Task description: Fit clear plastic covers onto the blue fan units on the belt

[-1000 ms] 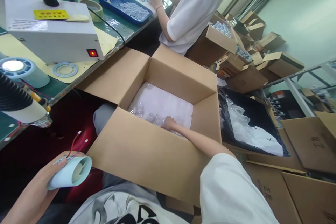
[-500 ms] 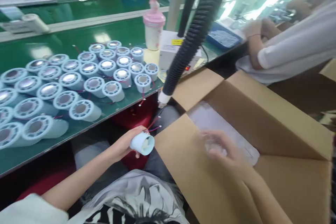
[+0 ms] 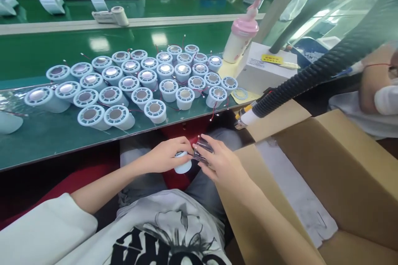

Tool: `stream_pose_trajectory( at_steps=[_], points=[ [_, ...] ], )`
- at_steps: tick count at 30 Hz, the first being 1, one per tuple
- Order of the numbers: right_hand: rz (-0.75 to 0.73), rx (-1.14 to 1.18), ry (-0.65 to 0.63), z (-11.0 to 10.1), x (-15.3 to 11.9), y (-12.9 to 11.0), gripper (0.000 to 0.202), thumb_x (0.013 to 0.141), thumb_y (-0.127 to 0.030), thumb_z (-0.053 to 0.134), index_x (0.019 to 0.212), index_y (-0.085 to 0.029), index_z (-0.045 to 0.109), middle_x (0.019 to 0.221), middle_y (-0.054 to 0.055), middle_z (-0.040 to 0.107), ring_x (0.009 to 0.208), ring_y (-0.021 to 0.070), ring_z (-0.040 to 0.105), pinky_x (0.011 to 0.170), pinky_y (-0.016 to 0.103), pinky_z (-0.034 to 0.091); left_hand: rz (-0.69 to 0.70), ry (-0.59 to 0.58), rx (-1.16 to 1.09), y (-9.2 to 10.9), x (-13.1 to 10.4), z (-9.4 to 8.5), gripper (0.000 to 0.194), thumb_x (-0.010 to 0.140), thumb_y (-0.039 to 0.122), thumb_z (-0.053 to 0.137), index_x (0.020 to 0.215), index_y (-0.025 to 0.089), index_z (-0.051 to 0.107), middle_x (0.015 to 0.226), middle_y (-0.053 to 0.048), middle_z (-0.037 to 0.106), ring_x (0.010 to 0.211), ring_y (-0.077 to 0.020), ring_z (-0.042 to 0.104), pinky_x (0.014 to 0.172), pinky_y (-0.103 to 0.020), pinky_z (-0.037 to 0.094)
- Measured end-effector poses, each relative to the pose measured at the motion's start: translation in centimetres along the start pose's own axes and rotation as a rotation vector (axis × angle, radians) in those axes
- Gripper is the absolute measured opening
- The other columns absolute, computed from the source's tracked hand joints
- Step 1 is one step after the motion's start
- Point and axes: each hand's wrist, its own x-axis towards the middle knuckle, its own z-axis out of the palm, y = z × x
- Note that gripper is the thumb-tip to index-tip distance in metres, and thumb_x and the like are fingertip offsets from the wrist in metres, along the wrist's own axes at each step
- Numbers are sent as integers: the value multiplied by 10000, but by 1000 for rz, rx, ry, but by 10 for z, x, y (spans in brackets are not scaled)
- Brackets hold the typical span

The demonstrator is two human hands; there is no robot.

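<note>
My left hand (image 3: pixel 169 155) is closed around a light blue cylinder (image 3: pixel 183 165) above my lap. Just right of it, the fingers of my right hand (image 3: pixel 222 159) wrap round a clear, shiny plastic piece (image 3: pixel 202 150). The two held things are close together; whether they touch cannot be made out. Several similar blue cylinders (image 3: pixel 155 109) with round silvery centres and thin red wires stand in rows on the green table (image 3: pixel 56 143) beyond my hands.
An open cardboard box (image 3: pixel 342 157) is at my right. A black ribbed hose (image 3: pixel 298 76) with a white nozzle (image 3: pixel 245 118) hangs over its near corner. A pink-lidded cup (image 3: pixel 238 39) stands beside a white device (image 3: pixel 267 66). Other people's hands are across the table and at right.
My right hand has moved left from over the box to beside my left hand, with the clear piece. The blue cylinder is now more upright. The view has shifted left.
</note>
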Motion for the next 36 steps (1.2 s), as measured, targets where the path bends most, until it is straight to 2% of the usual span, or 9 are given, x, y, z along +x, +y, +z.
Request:
stream_pose_trajectory(
  at_steps=[4,8,12,17,19,22,25,28,36],
  points=[
    [120,323,-146,3,2,-5,195,704,-72,671,867,-179,659,1281,133,517,1123,279,544,883,409,519,70,144,-92,-1,-2,5,196,834,307,595,988,193,636,1001,-39,603,905,-170,582,839,-292,452],
    [355,665,20,-3,-1,-8,109,786,-274,654,730,-184,629,1143,106,548,1065,226,565,866,357,506,113,257,-247,-13,1,12,539,644,408,785,1109,196,614,1027,-57,577,933,-196,580,818,-307,477],
    [519,871,119,-8,-3,-9,267,812,-357,593,605,-188,606,985,75,564,890,192,592,668,292,514,187,197,-264,-26,5,18,669,560,401,835,1179,258,627,1129,-87,513,1069,-252,535,907,-371,469],
    [584,1079,186,-11,-2,-4,344,735,-393,688,493,-181,568,882,62,640,844,199,622,728,335,518,166,-59,-547,-26,5,19,678,633,293,802,1263,244,556,1275,-114,548,1136,-270,551,924,-383,492],
    [561,1165,177,-12,-3,-1,320,746,-415,690,534,-189,613,934,77,675,913,225,638,751,358,536,111,-80,-650,-21,3,17,668,655,266,786,1273,222,535,1252,-108,581,1089,-245,588,926,-369,496],
    [357,1024,126,-10,-9,0,214,713,-371,749,869,-231,709,1157,89,657,1145,273,574,890,418,521,17,-15,-775,-12,-3,15,624,660,246,778,1238,214,545,1207,-90,597,1010,-213,616,872,-338,525],
    [160,693,136,-6,-18,-3,445,728,-242,750,1152,-259,617,1302,88,585,1236,271,517,1005,439,462,-99,4,-862,-5,-9,14,625,685,280,754,1258,211,513,1074,-75,617,812,-168,630,670,-292,569],
    [112,626,157,-3,-24,-6,431,782,-217,698,1189,-251,561,1305,90,579,1208,258,546,993,412,489,-113,-35,-838,-3,-13,12,665,709,319,732,1313,229,470,1067,-81,614,751,-161,620,548,-242,543],
    [213,910,82,-15,-24,-13,449,769,-240,722,1168,-254,517,1212,76,618,1136,238,593,941,412,543,140,7,-618,1,-19,5,701,673,236,780,1320,281,513,1301,-98,577,1116,-261,593,923,-348,498]
  ],
)
